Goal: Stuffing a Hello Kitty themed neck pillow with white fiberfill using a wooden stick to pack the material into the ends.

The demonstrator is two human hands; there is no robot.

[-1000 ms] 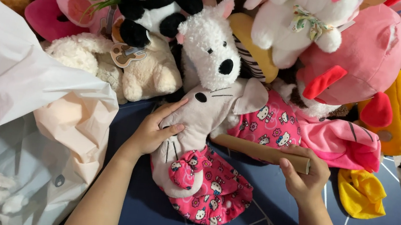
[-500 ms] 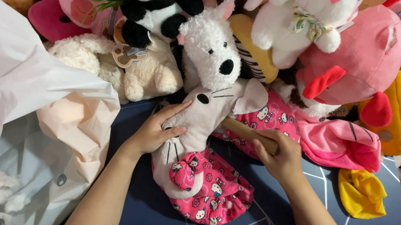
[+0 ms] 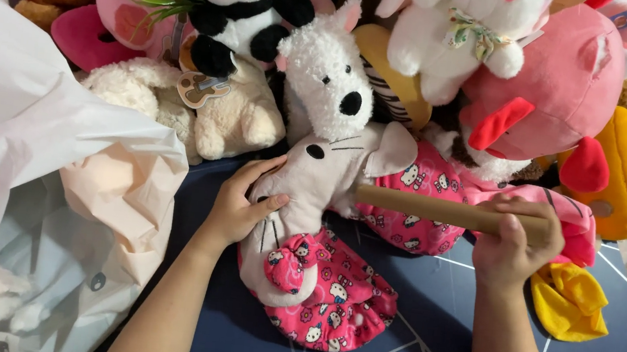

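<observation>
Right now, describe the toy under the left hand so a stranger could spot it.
On the dark blue board, below the heap of plush animals, lies a pale grey stuffed mouse. The left hand rests on it. Unlike the fluffy white dog above, it wears a pink patterned skirt and has stitched whiskers.

The scene is brightly and evenly lit from above and slightly in front — colours come out saturated, the pinks and yellows strong. Shadows are soft and short: a faint one lies under the left hand [image 3: 235, 206] on the grey plush mouse [image 3: 312, 191], and a darker band sits beneath the wooden stick [image 3: 435, 210]. The white fabric [image 3: 13, 118] at the left edge is close to blown out, its folds barely showing. Focus is sharp across the centre; the bottom corners fall soft and dim — the gaps between the toys at the top go nearly black. No motion blur shows on the right hand [image 3: 514, 246].
</observation>
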